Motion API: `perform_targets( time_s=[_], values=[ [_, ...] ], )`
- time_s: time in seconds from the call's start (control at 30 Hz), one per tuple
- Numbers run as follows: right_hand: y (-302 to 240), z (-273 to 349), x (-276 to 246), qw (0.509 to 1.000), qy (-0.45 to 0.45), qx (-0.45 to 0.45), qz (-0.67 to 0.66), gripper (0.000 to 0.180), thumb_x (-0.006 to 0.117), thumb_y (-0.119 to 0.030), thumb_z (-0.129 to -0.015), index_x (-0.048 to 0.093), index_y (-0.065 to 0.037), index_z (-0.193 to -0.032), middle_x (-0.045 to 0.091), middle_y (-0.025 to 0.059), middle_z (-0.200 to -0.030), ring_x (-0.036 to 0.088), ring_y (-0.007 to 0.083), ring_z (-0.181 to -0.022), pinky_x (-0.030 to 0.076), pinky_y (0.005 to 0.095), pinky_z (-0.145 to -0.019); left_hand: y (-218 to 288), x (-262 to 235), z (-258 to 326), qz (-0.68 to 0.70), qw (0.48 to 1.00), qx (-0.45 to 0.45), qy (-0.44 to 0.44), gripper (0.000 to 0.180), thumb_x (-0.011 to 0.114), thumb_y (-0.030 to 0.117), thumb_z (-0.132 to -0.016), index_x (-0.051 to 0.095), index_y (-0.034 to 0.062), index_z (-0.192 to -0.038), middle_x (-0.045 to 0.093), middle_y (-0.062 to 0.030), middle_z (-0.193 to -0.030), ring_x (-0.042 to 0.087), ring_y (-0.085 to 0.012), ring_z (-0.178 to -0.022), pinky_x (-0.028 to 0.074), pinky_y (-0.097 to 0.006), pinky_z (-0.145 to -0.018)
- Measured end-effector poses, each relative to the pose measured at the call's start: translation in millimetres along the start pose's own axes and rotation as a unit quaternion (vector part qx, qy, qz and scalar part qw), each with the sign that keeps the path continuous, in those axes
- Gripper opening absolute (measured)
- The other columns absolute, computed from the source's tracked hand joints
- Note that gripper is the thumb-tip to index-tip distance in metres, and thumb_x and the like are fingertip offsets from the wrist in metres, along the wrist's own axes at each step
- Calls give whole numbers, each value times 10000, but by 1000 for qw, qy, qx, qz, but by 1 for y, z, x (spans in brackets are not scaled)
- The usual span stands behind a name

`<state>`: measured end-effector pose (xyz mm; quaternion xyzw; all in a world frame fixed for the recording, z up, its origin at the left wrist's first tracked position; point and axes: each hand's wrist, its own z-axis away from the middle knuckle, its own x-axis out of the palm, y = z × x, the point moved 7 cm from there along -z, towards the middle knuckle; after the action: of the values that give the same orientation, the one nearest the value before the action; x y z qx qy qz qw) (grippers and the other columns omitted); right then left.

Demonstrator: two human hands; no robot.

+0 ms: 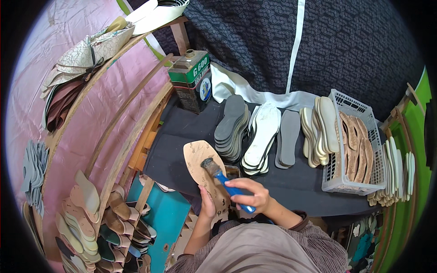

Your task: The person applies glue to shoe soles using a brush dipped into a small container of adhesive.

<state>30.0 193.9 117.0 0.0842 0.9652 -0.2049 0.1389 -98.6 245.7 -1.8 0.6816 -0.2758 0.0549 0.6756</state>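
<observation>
A tan shoe insole [195,154] with small printed marks is tilted up in front of me. My left hand [208,203] grips its edge low on the left side. In my right hand [254,194] is a brush with a blue handle [221,178]. Its dark, worn bristles rest against the upper part of the insole, or just over it; I cannot tell which. Partly hidden behind the brush is a small open container [233,171]. Several stacks of grey insoles [233,120] and white insoles [261,132] lie beyond my hands.
A metal can [191,82] stands at the back left of the dark table [296,186]. Cream soles [318,132] and a white basket [353,184] of tan insoles [357,145] stand right. Wooden racks [132,132] with shoe parts [82,214] line the left side.
</observation>
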Motion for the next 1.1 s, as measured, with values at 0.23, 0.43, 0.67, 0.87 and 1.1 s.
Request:
perform_targets(
  time_s=[0.23,0.43,0.67,0.87,1.1],
  values=[
    [16,-8,-9,999,37,2,19,305,696,2,-676,594,-47,-959,552,263,-1132,614,371,-907,531,391,-724,7,10,-3,-60,998,-23,1,750,85,610,-919,379,27,-1288,559,-125,-1088,575,-229,-943,467,-348,-839],
    [12,-11,1,999,-8,-36,-15,326,722,-79,-670,593,-49,-967,557,260,-1130,611,376,-931,514,423,-780,-28,-17,2,27,996,-87,-12,706,113,578,-938,417,23,-1252,542,-114,-1127,556,-218,-1003,449,-341,-874],
    [5,-17,10,997,-44,-46,-45,262,692,-37,-669,609,-42,-918,560,255,-1134,605,380,-962,523,404,-767,-6,-4,-1,-23,998,-63,0,788,67,639,-901,457,18,-1192,583,-118,-1007,602,-216,-870,486,-342,-779],
    [21,-21,-9,998,43,19,41,293,685,42,-649,598,-42,-916,575,271,-1086,630,364,-877,541,389,-695,2,5,1,26,994,-51,-91,770,70,616,-915,435,18,-1234,580,-131,-1013,581,-213,-824,474,-334,-727],
    [7,-21,5,997,-40,-49,-44,285,685,21,-677,599,-43,-941,576,261,-1078,629,370,-860,540,393,-710,-2,-11,1,-3,998,-64,4,800,79,644,-899,440,8,-1223,560,-129,-1102,565,-225,-952,455,-350,-830]
  ],
)
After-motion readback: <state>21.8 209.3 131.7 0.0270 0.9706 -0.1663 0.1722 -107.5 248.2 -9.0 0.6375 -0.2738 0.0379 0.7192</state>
